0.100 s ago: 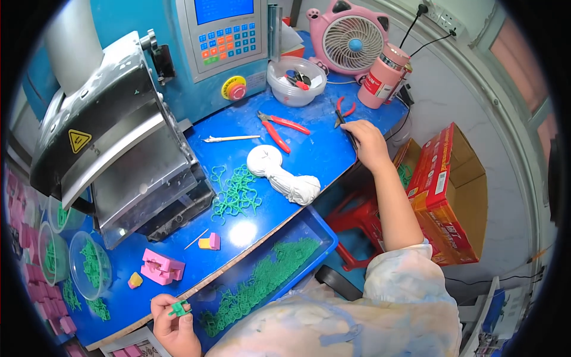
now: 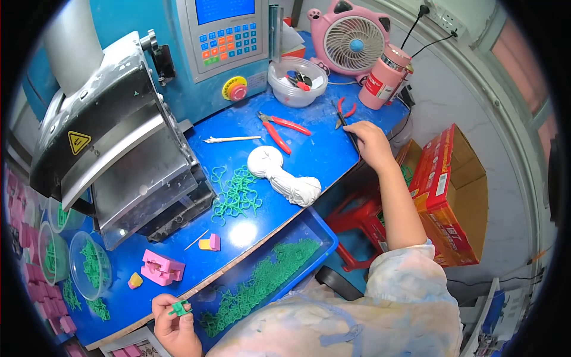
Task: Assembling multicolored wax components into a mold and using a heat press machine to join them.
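Observation:
Near the blue table's front edge, my left hand (image 2: pixel 178 334) pinches a small green plastic piece (image 2: pixel 179 307) between thumb and fingers. My right hand (image 2: pixel 372 144) reaches to the table's far right side, its fingers closed on a slim dark tool (image 2: pixel 350 134) whose kind I cannot make out. Just beyond that tool lie small red-handled pliers (image 2: pixel 345 110). A pink block with cut-outs (image 2: pixel 162 268) rests above my left hand, with a small yellow and pink piece (image 2: pixel 135 280) beside it. Another pink and yellow piece (image 2: pixel 210 242) lies next to a thin stick (image 2: pixel 197 239).
A press machine (image 2: pixel 137 154) stands at left. On the table are green loops (image 2: pixel 237 193), a white cloth bundle (image 2: pixel 291 183), red cutters (image 2: pixel 279 132) and a white stick (image 2: pixel 232 139). A blue tray (image 2: pixel 328 238) of green pieces sits below the edge; a red carton (image 2: pixel 428 196) stands right.

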Demonstrator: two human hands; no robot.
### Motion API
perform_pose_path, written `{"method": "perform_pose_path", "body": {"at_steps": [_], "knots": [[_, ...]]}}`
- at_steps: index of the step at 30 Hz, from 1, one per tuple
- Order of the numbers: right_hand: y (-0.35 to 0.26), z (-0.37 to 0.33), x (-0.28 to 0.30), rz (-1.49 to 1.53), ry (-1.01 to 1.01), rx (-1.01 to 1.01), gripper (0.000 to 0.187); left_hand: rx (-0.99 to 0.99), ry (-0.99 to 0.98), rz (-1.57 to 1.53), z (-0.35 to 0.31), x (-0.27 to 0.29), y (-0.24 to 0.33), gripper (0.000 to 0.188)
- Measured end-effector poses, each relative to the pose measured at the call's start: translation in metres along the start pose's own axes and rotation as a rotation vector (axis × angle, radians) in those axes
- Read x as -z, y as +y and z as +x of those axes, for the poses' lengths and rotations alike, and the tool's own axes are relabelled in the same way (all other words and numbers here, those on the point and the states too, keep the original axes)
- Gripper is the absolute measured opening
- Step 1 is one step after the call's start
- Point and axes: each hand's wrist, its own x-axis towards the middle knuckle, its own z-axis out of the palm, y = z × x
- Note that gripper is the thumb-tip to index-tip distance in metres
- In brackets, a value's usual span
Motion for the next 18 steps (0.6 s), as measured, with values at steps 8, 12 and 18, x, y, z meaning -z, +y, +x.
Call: {"method": "perform_pose_path", "body": {"at_steps": [8, 12, 18], "knots": [[-0.009, -0.015, 0.005, -0.002, 0.035, -0.089, 0.031, 0.019, -0.010, 0.003, 0.000, 0.000, 0.003, 0.009], [-0.050, -0.009, 0.015, -0.120, 0.309, -0.003, 0.024, -0.065, -0.082, 0.208, 0.007, -0.005, 0.016, 0.015], [-0.223, -0.018, 0.025, 0.604, 0.038, 0.405, 0.016, -0.282, -0.229, 0.514, 0.013, -0.007, 0.027, 0.018]]}}
